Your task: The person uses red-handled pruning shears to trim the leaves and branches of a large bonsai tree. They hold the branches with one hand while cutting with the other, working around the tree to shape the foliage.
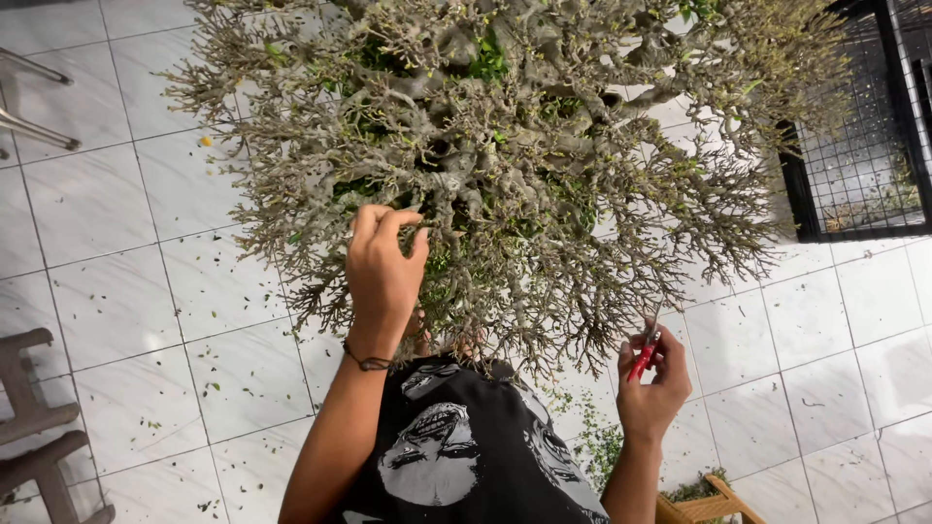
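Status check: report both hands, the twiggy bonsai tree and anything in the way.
Left hand pinching a twig in the dense, nearly leafless grey bonsai tree. Right hand gripping red-handled scissors at the canopy's lower edge. Fine crowded branches surround both hands.

White marbled floor tiles [116, 301], strewn with small green leaf clippings [209, 386]; wooden furniture legs [39, 442] at the left edge, black wire cage [859, 146] at right.
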